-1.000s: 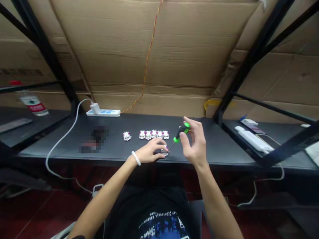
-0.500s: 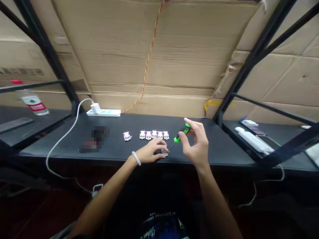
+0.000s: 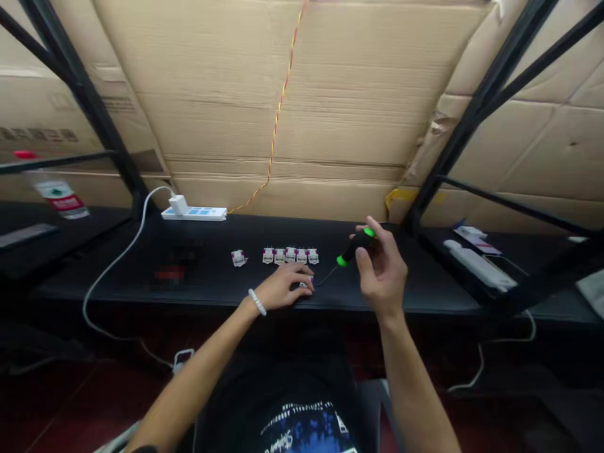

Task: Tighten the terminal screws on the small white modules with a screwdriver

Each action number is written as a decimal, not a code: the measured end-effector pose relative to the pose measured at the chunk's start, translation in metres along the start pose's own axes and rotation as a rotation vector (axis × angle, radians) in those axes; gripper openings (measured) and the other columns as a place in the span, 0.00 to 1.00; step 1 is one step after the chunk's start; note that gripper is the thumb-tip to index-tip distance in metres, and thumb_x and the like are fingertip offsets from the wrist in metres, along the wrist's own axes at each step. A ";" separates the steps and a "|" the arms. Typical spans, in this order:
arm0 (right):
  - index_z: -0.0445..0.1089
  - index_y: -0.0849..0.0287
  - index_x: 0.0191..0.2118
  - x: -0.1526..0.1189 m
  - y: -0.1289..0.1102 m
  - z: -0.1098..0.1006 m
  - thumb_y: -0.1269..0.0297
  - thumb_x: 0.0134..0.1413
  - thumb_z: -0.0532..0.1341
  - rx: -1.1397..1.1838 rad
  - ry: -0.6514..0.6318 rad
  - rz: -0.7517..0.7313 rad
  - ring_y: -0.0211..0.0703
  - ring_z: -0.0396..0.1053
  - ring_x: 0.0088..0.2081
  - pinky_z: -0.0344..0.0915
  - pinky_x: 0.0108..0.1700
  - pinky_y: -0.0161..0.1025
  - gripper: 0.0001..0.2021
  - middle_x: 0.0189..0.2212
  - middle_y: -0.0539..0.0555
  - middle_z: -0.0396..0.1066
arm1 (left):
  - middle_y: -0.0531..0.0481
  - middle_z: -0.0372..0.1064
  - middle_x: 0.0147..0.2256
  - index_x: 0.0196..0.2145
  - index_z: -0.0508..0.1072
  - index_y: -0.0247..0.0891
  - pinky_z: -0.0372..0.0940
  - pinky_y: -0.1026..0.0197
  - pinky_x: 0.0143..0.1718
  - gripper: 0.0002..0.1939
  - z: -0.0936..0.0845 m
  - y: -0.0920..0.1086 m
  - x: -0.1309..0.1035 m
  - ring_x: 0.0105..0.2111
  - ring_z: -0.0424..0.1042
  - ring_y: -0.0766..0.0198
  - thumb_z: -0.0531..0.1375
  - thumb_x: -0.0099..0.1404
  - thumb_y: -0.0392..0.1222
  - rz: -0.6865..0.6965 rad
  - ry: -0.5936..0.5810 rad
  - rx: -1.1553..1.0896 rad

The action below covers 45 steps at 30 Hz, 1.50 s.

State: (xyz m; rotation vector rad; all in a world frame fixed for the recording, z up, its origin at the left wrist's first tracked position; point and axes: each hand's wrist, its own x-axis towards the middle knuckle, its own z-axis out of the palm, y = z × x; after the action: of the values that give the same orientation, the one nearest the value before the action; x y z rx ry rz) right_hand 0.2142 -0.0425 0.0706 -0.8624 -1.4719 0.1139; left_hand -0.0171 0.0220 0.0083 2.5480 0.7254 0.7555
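Note:
My right hand (image 3: pixel 384 270) grips a black and green screwdriver (image 3: pixel 353 247), its thin shaft slanting down and left to the black desk (image 3: pixel 425 283). A small white and purple part (image 3: pixel 304 282) lies under the fingers of my left hand (image 3: pixel 286 284), which wears a white bead bracelet, close to the front edge. The screwdriver tip is a little right of that part, apart from it. Behind my left hand stands a row of several similar white and purple parts (image 3: pixel 290 255). One more such part (image 3: pixel 238 258) sits alone to the left.
A white power strip (image 3: pixel 194 214) with a plugged-in adapter and cable is at the back left. A blurred dark and red object (image 3: pixel 172 272) lies on the left. Black metal frames flank the desk, with a bottle (image 3: pixel 62 198) beyond the left one.
My right hand has moved right with the screwdriver, drawing its tip away from the part. My left fingers have shifted slightly and now cover more of that part.

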 end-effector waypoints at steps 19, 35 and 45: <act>0.68 0.49 0.67 0.005 0.001 -0.007 0.63 0.67 0.62 -0.008 0.052 -0.015 0.55 0.76 0.54 0.76 0.57 0.57 0.24 0.55 0.60 0.72 | 0.46 0.78 0.49 0.39 0.75 0.40 0.56 0.46 0.63 0.11 -0.005 0.010 -0.001 0.51 0.75 0.54 0.57 0.78 0.46 -0.043 -0.010 0.216; 0.68 0.50 0.66 0.008 0.000 -0.012 0.62 0.68 0.61 -0.056 0.053 -0.038 0.55 0.76 0.52 0.77 0.56 0.55 0.23 0.55 0.60 0.72 | 0.44 0.76 0.45 0.34 0.77 0.39 0.64 0.45 0.56 0.14 0.004 0.019 0.002 0.48 0.73 0.51 0.57 0.76 0.44 -0.097 0.167 0.250; 0.68 0.50 0.66 0.009 0.001 -0.017 0.64 0.67 0.61 -0.078 0.032 -0.033 0.54 0.76 0.51 0.77 0.55 0.55 0.23 0.54 0.60 0.72 | 0.43 0.76 0.42 0.30 0.79 0.38 0.65 0.43 0.57 0.16 0.015 0.009 0.034 0.48 0.72 0.49 0.63 0.73 0.49 -0.099 0.035 0.289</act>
State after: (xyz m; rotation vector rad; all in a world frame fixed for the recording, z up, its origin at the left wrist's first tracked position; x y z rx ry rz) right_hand 0.2308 -0.0438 0.0799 -0.8986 -1.4671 0.0185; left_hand 0.0191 0.0310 0.0143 2.7328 1.0313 0.7075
